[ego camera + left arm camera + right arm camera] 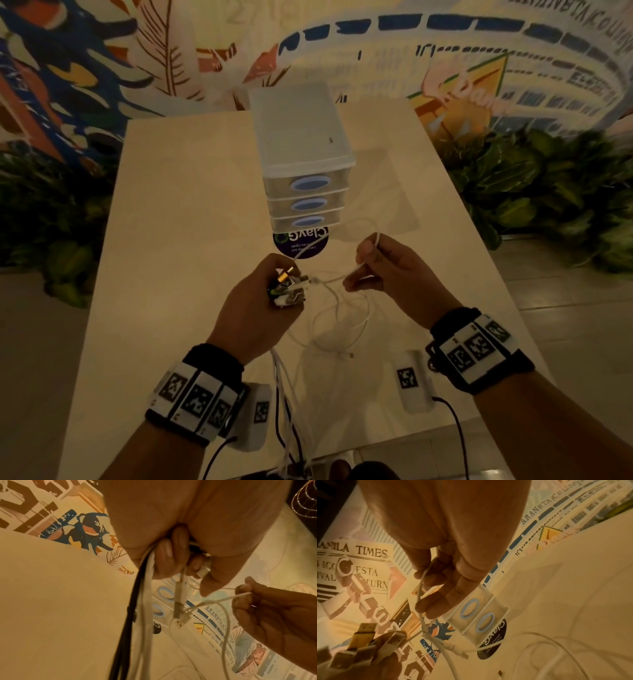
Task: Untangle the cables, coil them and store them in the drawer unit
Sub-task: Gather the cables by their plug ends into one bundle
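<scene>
Several cable plugs bunched in left hand, fingers curled tight round them; black and white cable bundle hangs below fist toward table edge. Thin white cable runs rightward to right hand, pinched between thumb and fingertips, slack looping on table. Drawer unit beyond hands, three drawers closed.

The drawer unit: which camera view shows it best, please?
The head view: the whole drawer unit stands there on the table, with all three drawers shut. The right wrist view shows only two drawer fronts, behind the right hand. The left wrist view shows a blurred part behind the cables.
</scene>
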`<state>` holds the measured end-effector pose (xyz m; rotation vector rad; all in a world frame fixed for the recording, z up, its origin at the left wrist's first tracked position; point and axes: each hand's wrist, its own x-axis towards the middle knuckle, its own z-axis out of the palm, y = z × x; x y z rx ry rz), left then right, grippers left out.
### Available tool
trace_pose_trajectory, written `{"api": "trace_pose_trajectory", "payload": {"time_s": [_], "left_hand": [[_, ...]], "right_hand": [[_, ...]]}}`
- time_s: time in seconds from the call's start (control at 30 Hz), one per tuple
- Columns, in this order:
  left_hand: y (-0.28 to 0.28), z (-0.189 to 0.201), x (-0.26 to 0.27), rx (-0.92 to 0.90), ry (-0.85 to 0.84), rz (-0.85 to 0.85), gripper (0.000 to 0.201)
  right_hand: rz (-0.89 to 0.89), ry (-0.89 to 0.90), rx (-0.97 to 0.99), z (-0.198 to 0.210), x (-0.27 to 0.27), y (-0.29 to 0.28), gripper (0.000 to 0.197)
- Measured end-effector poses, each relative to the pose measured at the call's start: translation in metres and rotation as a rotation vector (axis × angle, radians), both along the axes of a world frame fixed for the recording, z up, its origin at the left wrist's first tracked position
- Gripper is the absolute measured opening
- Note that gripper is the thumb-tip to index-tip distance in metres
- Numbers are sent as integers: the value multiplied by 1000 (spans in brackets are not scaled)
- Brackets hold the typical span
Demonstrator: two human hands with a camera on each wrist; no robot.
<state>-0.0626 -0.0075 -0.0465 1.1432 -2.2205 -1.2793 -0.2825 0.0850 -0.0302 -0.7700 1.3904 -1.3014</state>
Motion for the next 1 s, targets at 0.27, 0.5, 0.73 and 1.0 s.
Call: {"api": "trace_pose_trajectory", "payload": {"time_s": [0.27, 0.5, 0.73, 1.0], "left_hand": [[-1, -19, 2, -181, -185, -52, 22], [7, -27, -12, -202, -157, -82, 22], [10, -28, -20, -276, -102, -134, 18], [10, -26, -18, -284, -98, -107, 27]], "right_hand": [[-54, -52, 50, -12, -3, 9, 30], [-84, -125, 63, -17, 0, 7, 31], [-148, -240, 83, -20, -1, 10, 31], [259, 318, 217, -33, 0, 22, 36]]}}
